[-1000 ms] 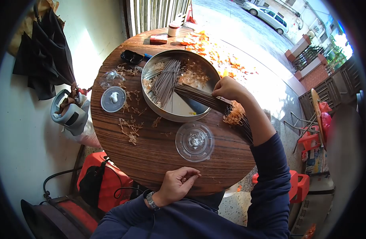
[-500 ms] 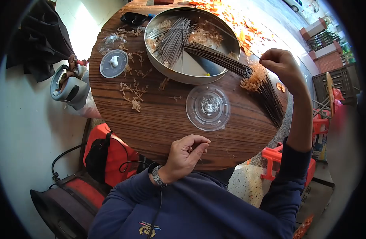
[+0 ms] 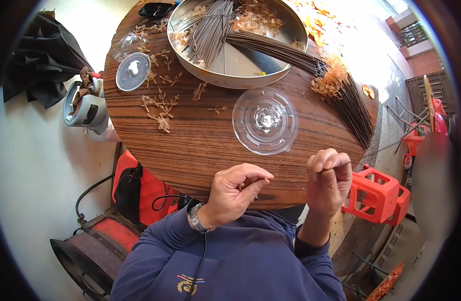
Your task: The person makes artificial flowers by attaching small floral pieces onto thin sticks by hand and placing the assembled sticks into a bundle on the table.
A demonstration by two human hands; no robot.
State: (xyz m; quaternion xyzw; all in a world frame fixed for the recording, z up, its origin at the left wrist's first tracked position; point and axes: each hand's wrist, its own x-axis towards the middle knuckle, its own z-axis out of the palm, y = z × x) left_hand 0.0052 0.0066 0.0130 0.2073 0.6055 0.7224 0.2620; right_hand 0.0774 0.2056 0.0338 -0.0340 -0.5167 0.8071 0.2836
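Observation:
Near the front edge of the table, my left hand (image 3: 239, 188) is closed in a pinch, with small tan sprig pieces showing between its fingers and palm, mostly hidden. To its right, my right hand (image 3: 329, 179) pinches a thin dark wire stem (image 3: 314, 173), which points left toward the left fingertips with a gap between. A clear plastic lid (image 3: 265, 122) holding a white dab lies just beyond the hands. Past it, a bundle of dark stems (image 3: 278, 52) with orange-tan florets (image 3: 330, 80) leans over the rim of a round metal tin (image 3: 230, 80).
Grey wires (image 3: 213, 32) lie inside the tin. Loose tan sprigs (image 3: 160, 104) are scattered on the wooden table (image 3: 190, 150). A smaller lid (image 3: 124, 75) with a white blob sits at left. Red plastic stools (image 3: 373, 195) stand at right, a bin (image 3: 85, 113) at left.
My right hand has come back from the floret bundle to beside my left hand, bringing one thin stem. My left hand keeps its pinch. The view has shifted slightly.

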